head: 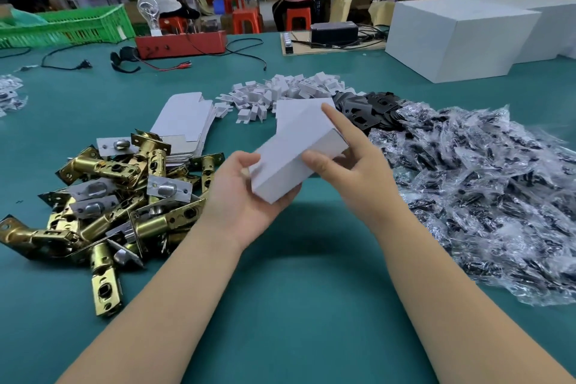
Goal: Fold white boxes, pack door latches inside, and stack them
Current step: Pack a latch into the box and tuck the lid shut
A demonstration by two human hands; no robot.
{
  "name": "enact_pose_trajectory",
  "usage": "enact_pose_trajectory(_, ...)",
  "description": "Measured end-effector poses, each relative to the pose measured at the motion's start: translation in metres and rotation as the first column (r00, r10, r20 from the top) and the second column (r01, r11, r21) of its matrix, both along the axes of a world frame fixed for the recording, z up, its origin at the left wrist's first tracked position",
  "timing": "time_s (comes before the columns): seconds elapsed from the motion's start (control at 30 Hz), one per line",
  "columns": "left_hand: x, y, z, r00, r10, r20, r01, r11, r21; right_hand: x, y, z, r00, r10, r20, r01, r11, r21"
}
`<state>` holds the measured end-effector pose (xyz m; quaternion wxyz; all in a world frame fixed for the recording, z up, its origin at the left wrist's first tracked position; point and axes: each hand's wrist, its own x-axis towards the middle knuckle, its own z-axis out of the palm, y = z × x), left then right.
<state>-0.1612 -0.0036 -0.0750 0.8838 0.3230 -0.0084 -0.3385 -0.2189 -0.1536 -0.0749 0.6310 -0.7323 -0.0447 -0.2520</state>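
Table first: green top, with the latches heaped near-left, a stack of flat blanks just beyond them, a pile of small white inserts far-centre, black plates right of those, and a big spread of bagged screws filling the right side. Large white cartons sit far-right. Box is held above the table at centre, between both hands, long axis running near-left to far-right, far end tilted up. Its far end looks unclosed, with a flap standing up there; the near-left end faces the left palm, and whether that end is tucked I can't tell. Left hand cups the near end from below, thumb curled over the top edge, so it grips the box. Right hand is on the far-right side, thumb pressed against the side panel, index finger straight and pointing up along the flap, other fingers hidden behind the box. My read: still the folding step, nothing packed yet. Latch heap lies left of the box and is nearest the left hand, so the right hand would have to take over the hold, or reach across. Open end points away from the heap; the box likely needs turning before loading.
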Motion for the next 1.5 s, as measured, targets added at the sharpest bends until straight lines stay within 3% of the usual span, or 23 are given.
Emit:
enact_pose_trajectory(0.07, 0.002, 0.001, 0.008, 0.99, 0.048, 0.134, -0.038, 0.996, -0.076, 0.006, -0.008, -0.003, 0.999, -0.029, -0.025, 0.031, 0.996, 0.084)
enact_pose_trajectory(0.13, 0.008, -0.005, 0.016, 0.973, 0.096, 0.21, -0.091, 0.995, -0.037, 0.012, -0.012, -0.007, 0.995, -0.094, -0.033, 0.098, 0.989, 0.108)
enact_pose_trajectory(0.3, 0.053, -0.03, 0.036, 0.951, 0.278, 0.134, -0.298, 0.94, 0.166, 0.022, -0.019, -0.018, 0.947, -0.319, -0.045, 0.322, 0.941, 0.108)
enact_pose_trajectory(0.47, 0.101, -0.055, 0.048, 0.951, 0.185, 0.249, -0.27, 0.889, 0.37, 0.025, -0.021, -0.026, 0.899, -0.399, -0.181, 0.371, 0.912, -0.174)
enact_pose_trajectory(0.63, 0.121, -0.08, 0.049, 0.947, 0.242, 0.211, -0.307, 0.876, 0.372, 0.029, -0.019, -0.031, 0.872, -0.444, -0.206, 0.333, 0.847, -0.415)
enact_pose_trajectory(0.7, 0.132, -0.085, 0.051, 0.936, 0.201, 0.29, -0.338, 0.742, 0.579, 0.029, -0.018, -0.031, 0.877, -0.429, -0.217, 0.306, 0.846, -0.436)
enact_pose_trajectory(0.73, 0.126, -0.088, 0.051, 0.899, 0.078, 0.432, -0.403, 0.538, 0.741, 0.029, -0.017, -0.032, 0.877, -0.424, -0.224, 0.297, 0.847, -0.44)
enact_pose_trajectory(0.77, 0.127, -0.09, 0.046, 0.783, -0.143, 0.605, -0.571, 0.223, 0.791, 0.029, -0.018, -0.032, 0.876, -0.424, -0.229, 0.294, 0.847, -0.443)
enact_pose_trajectory(0.8, 0.128, -0.093, 0.045, 0.726, -0.186, 0.663, -0.649, 0.137, 0.749, 0.03, -0.018, -0.032, 0.874, -0.425, -0.233, 0.293, 0.847, -0.444)
enact_pose_trajectory(0.83, 0.133, -0.094, 0.047, 0.741, -0.102, 0.664, -0.636, 0.21, 0.742, 0.03, -0.018, -0.031, 0.873, -0.427, -0.235, 0.293, 0.846, -0.445)
enact_pose_trajectory(0.87, 0.136, -0.094, 0.048, 0.748, -0.036, 0.663, -0.642, 0.215, 0.736, 0.031, -0.018, -0.031, 0.873, -0.427, -0.235, 0.294, 0.845, -0.447)
enact_pose_trajectory(0.9, 0.137, -0.095, 0.044, 0.747, -0.061, 0.662, -0.646, 0.163, 0.745, 0.031, -0.018, -0.031, 0.873, -0.428, -0.233, 0.294, 0.844, -0.45)
enact_pose_trajectory(0.93, 0.14, -0.095, 0.041, 0.71, -0.131, 0.692, -0.68, 0.127, 0.722, 0.031, -0.018, -0.032, 0.873, -0.428, -0.233, 0.293, 0.843, -0.452)
enact_pose_trajectory(1.03, 0.136, -0.096, 0.031, 0.571, -0.483, 0.664, -0.655, 0.22, 0.723, 0.03, -0.018, -0.033, 0.877, -0.419, -0.236, 0.284, 0.847, -0.449)
enact_pose_trajectory(1.1, 0.134, -0.097, 0.027, 0.509, -0.59, 0.627, -0.678, 0.175, 0.714, 0.03, -0.018, -0.033, 0.877, -0.416, -0.241, 0.283, 0.852, -0.441)
enact_pose_trajectory(1.2, 0.135, -0.101, 0.021, 0.513, -0.563, 0.648, -0.718, 0.133, 0.684, 0.03, -0.018, -0.034, 0.876, -0.414, -0.247, 0.281, 0.855, -0.435)
enact_pose_trajectory(1.5, 0.14, -0.089, 0.017, 0.466, -0.584, 0.665, -0.724, 0.182, 0.666, 0.029, -0.019, -0.035, 0.877, -0.408, -0.253, 0.276, 0.86, -0.429)
